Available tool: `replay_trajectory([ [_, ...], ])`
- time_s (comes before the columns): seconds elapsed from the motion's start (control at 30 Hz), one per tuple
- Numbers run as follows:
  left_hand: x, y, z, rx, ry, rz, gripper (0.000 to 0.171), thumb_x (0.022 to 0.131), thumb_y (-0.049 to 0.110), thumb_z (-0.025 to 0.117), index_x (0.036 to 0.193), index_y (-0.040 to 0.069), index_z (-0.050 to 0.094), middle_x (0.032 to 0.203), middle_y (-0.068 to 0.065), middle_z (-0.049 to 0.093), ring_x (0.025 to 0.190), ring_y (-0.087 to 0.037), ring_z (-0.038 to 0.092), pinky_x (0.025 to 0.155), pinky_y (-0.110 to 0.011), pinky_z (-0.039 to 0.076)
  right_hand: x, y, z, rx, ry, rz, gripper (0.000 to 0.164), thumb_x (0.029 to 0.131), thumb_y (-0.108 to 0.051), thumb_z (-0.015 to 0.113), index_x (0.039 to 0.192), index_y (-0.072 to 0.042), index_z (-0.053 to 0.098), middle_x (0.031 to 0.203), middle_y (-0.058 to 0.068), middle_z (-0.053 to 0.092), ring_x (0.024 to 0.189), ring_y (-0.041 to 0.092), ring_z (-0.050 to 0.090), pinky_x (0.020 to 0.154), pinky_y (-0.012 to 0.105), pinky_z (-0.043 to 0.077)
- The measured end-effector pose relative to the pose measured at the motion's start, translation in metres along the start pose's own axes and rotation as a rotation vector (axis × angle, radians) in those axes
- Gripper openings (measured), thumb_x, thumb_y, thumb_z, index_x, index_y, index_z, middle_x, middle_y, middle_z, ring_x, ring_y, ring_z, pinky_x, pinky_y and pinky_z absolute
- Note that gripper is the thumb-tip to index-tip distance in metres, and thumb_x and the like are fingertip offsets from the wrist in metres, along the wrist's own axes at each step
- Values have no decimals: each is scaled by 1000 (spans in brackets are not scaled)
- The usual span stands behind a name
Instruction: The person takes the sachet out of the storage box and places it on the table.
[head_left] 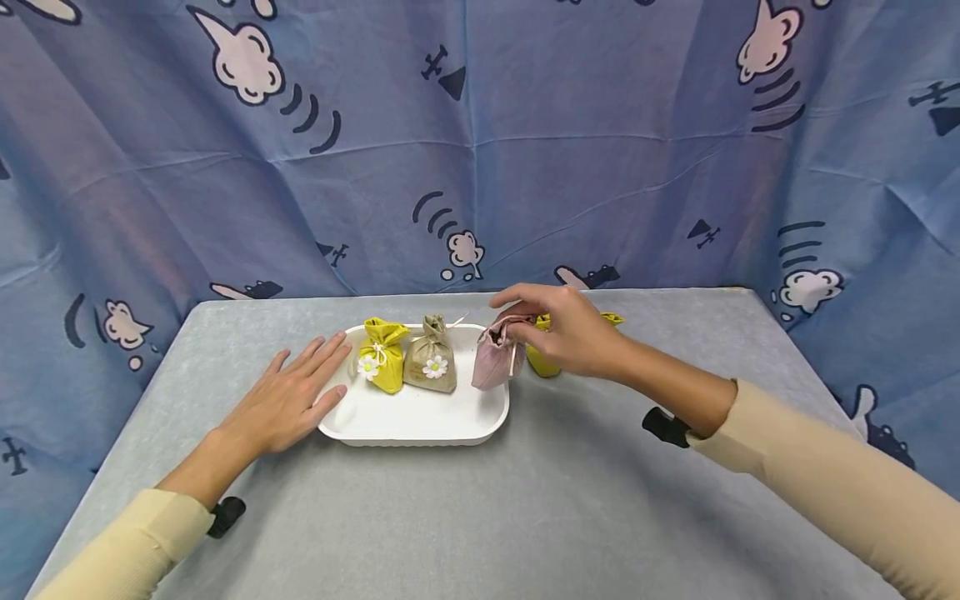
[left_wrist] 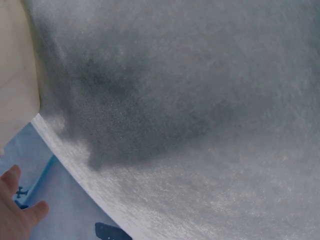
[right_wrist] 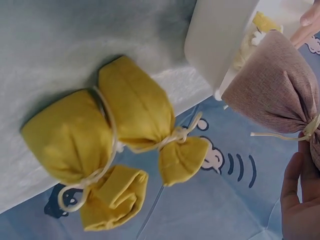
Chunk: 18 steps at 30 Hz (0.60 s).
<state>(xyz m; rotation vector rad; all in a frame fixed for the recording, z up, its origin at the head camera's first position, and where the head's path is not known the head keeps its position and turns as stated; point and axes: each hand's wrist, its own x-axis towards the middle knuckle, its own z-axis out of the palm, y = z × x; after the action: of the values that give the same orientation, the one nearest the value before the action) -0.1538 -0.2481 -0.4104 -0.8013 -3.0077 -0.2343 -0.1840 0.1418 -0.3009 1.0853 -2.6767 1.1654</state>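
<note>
My right hand (head_left: 566, 329) pinches a pink drawstring pouch (head_left: 497, 358) by its gathered neck, over the right end of a white tray (head_left: 420, 425). The right wrist view shows that pouch (right_wrist: 280, 85) large, its cord hanging loose. In the tray stand a yellow pouch (head_left: 386, 354) and a beige pouch (head_left: 431, 367), each with a white flower. My left hand (head_left: 296, 396) lies with straight fingers against the tray's left rim. Two more yellow pouches, one nearer the tray (right_wrist: 137, 102) and one farther off (right_wrist: 72, 135), stand on the table beyond my right hand.
A grey cloth-covered table (head_left: 480, 517) lies under everything. Behind it hangs a blue patterned curtain (head_left: 562, 167). Black wrist straps (head_left: 225, 517) show at both sleeves. The left wrist view mostly holds the tabletop (left_wrist: 200, 100) and the tray's side (left_wrist: 15, 65).
</note>
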Motion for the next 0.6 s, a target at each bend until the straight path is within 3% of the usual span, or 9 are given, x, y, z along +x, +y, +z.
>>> replay_trajectory([
  [0.03, 0, 0, 0, 1, -2, -1, 62, 107, 43, 37, 159, 12, 25, 165, -6, 20, 147, -37, 26, 110, -69, 21, -1, 0, -2, -10, 7, -4, 35, 87, 0, 74, 120, -7, 68, 102, 2, 76, 97, 15, 72, 118, 56, 14],
  [0.1, 0, 0, 0, 1, -5, -3, 62, 106, 43, 37, 159, 12, 25, 166, -5, 19, 148, -37, 25, 110, -69, 20, -3, 2, -6, -22, 17, -11, 35, 86, 1, 75, 120, -7, 68, 102, 3, 76, 97, 17, 72, 117, 58, 11],
  [0.17, 0, -1, 1, 4, -7, -3, 63, 106, 44, 36, 159, 12, 25, 166, -5, 18, 148, -37, 25, 110, -69, 20, -5, 4, -10, -23, 21, -15, 35, 86, 2, 74, 119, -5, 68, 103, 5, 76, 97, 18, 72, 111, 52, 31],
  [0.27, 1, -1, 0, 3, -9, -1, 63, 106, 44, 36, 159, 12, 24, 166, -5, 18, 148, -36, 25, 110, -69, 20, -8, 7, -16, -12, 30, -19, 35, 85, 5, 75, 118, -4, 68, 104, 6, 75, 96, 18, 72, 90, 41, 51],
  [0.6, 0, -1, 0, 0, -11, -5, 62, 107, 44, 36, 159, 13, 24, 166, -5, 18, 148, -36, 25, 110, -69, 20, -21, 16, -32, -28, 49, -22, 33, 87, 5, 72, 118, -6, 68, 103, 5, 75, 93, 17, 73, 80, 34, 55],
])
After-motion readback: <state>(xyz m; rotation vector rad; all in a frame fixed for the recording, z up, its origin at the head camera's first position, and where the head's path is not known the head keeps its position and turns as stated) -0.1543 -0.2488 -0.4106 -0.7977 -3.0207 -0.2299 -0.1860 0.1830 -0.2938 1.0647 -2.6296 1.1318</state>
